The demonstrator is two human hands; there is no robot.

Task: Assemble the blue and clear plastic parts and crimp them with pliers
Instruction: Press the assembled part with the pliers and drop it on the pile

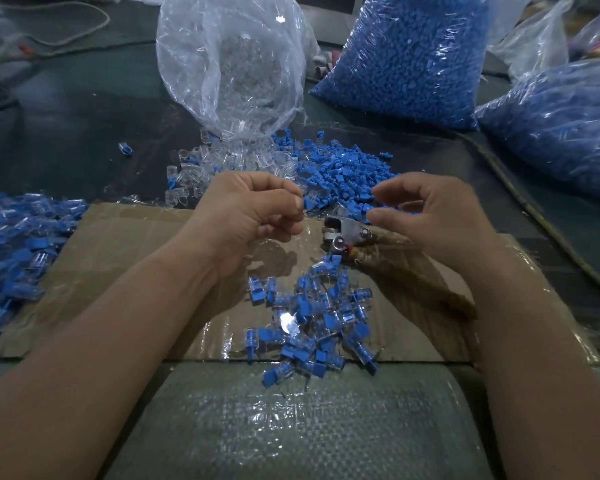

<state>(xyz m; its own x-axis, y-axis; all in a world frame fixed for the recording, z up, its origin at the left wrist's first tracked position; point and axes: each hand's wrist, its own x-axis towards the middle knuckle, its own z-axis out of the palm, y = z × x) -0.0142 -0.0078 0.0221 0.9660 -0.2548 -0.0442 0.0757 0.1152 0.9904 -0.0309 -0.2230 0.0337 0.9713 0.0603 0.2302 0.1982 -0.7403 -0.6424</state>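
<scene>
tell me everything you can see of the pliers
The pliers lie flat on the tape-covered cardboard sheet, just below the thumb of the right hand; whether the thumb touches them cannot be told. The head is dull silver metal with round rivets and a small red spot near the joint, and it points left. The handles look wrapped in brown tape and run toward the lower right, under that hand. A pile of assembled blue-and-clear pieces lies just on the near side.

One wide-angle view, worn on the person's head, looks forward and down from close above the counter (84, 109) before them.
</scene>
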